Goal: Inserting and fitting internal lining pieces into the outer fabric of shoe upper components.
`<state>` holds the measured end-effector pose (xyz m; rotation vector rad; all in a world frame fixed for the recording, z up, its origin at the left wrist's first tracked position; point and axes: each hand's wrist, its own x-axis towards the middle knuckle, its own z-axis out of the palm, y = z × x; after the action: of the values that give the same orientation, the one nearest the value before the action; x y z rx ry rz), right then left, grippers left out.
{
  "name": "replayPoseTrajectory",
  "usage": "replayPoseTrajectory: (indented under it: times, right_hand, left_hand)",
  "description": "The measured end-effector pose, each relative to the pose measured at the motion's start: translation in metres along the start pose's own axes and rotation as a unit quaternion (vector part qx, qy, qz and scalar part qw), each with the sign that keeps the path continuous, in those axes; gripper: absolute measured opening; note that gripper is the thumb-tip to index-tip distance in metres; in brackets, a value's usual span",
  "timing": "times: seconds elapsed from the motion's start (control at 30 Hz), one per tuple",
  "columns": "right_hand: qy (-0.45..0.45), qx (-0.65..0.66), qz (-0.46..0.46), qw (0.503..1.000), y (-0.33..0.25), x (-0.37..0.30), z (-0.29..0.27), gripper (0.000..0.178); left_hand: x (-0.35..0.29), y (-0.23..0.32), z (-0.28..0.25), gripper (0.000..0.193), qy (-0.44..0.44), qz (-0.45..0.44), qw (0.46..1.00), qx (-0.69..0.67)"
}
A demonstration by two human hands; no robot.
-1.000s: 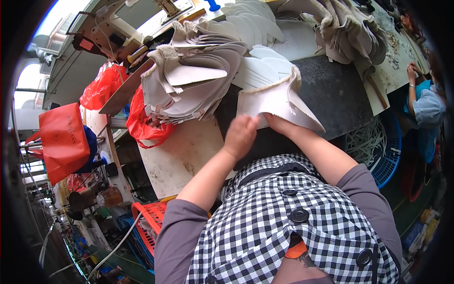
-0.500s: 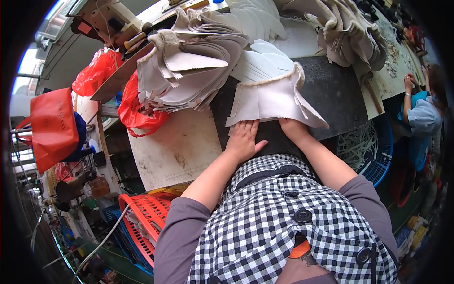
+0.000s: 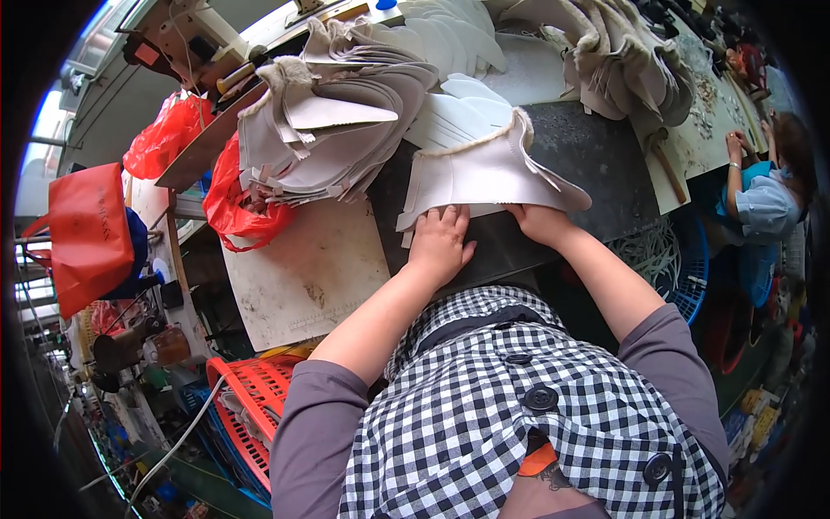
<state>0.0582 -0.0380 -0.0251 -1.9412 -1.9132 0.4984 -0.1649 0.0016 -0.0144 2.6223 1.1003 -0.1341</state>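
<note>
A pale grey suede boot upper (image 3: 471,180) with a fleecy top edge lies on the dark work mat (image 3: 596,151) in front of me. Its layers part a little along the near edge. My left hand (image 3: 439,245) rests on that edge at the left, fingers stretched forward and thumb apart. At the right part of the same edge, my right hand (image 3: 543,225) has hold of the upper layer. Its fingertips are partly hidden beneath the suede. Just beyond the piece lie white, rounded cut sheets (image 3: 454,117).
A stack of boot uppers (image 3: 337,121) stands left, another pile (image 3: 614,60) far right. Red plastic bags (image 3: 242,208) hang beside the pale board (image 3: 303,268). A red basket (image 3: 251,406) is low left; a blue basket (image 3: 692,268) sits right. Another person (image 3: 765,186) works far right.
My right hand has gone a little farther under the near edge, and the top layer there bulges up more. My left hand stays on the edge. The whole view has shifted slightly.
</note>
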Motion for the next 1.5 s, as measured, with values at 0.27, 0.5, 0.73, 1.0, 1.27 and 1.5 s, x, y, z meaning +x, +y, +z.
replayPoseTrajectory:
  times: [0.27,0.5,0.73,1.0,1.27,1.5]
  right_hand:
    - [0.076,0.04,-0.098,0.992,-0.019,-0.01,0.023,0.03]
    - [-0.036,0.075,-0.054,0.995,-0.037,-0.013,0.001,0.031]
    - [0.049,0.107,-0.284,0.951,-0.078,-0.029,-0.021,0.024]
    - [-0.01,-0.005,-0.185,0.983,-0.024,0.024,-0.006,0.063]
    - [-0.025,0.046,-0.277,0.96,0.017,0.026,0.009,0.044]
    - [-0.06,0.025,-0.326,0.943,0.02,0.024,0.003,0.044]
  left_hand:
    - [0.016,0.004,0.024,0.072,0.116,0.047,0.991,-0.041]
    - [-0.022,-0.018,0.041,0.049,0.194,0.293,0.925,-0.148]
    - [0.007,-0.006,-0.013,0.07,0.271,0.092,0.95,-0.125]
    - [0.046,-0.032,0.014,0.055,0.222,0.126,0.957,-0.137]
    - [0.03,-0.059,0.018,0.04,0.185,0.194,0.949,-0.164]
    - [-0.006,-0.05,-0.002,0.058,0.047,0.185,0.98,-0.051]
